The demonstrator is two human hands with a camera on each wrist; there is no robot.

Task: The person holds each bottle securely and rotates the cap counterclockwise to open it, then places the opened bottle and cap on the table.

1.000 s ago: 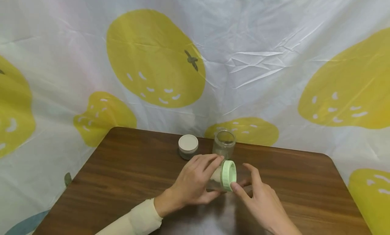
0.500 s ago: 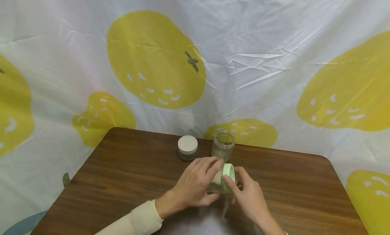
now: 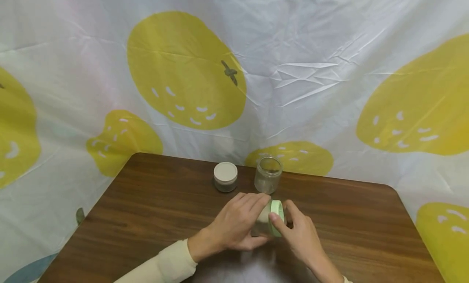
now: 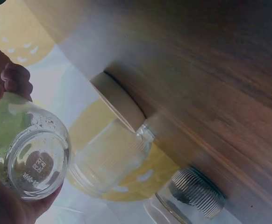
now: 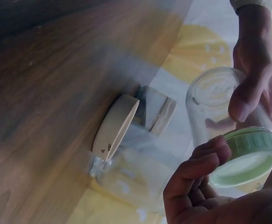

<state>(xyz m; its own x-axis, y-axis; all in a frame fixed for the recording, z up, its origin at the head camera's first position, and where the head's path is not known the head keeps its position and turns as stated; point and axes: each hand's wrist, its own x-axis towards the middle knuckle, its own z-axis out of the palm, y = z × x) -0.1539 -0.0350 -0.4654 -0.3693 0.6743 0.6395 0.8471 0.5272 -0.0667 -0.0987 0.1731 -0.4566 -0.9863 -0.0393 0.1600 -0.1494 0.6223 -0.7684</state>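
Glass jar [image 3: 261, 223], tipped on its side, sits between 2 grips above the desk [image 3: 165, 197]! Left grip [image 3: 238, 222] curls around the glass body, thumb below, fingers over the top. Right grip [image 3: 299, 231] pinches the green lid [image 3: 276, 209], thumb against the rim, fingers bent opposite. Just beyond the left grip's fingertips stands 1 open clear jar [image 3: 268, 178]; beyond that grip's knuckles, 1 white-lidded jar [image 3: 225, 177]. Wrist views catch 1 beige lid [image 5: 115, 126] past the grips, lying beside the clear jar.
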